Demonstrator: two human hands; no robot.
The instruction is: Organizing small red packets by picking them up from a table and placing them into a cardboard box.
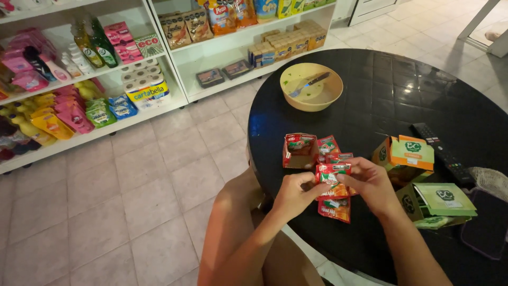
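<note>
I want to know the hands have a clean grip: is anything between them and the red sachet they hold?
Nothing visible. The left hand and right hand both pinch the top edge of the red sachet directly, above the table. More sachets lie just beneath it, and an open red carton sits behind, neither in between.

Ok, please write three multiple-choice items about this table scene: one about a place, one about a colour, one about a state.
1. Where is the fork?
A. in the bowl
B. on the floor
C. on a shelf

2. What colour is the round table?
A. white
B. black
C. yellow

3. How is the red sachet held?
A. by the left hand alone
B. by both hands, the right hand too
C. it lies untouched

Answers: 1 A, the fork rests inside the yellowish bowl. 2 B, the tabletop is glossy black. 3 B, fingers of both hands pinch it.
</note>
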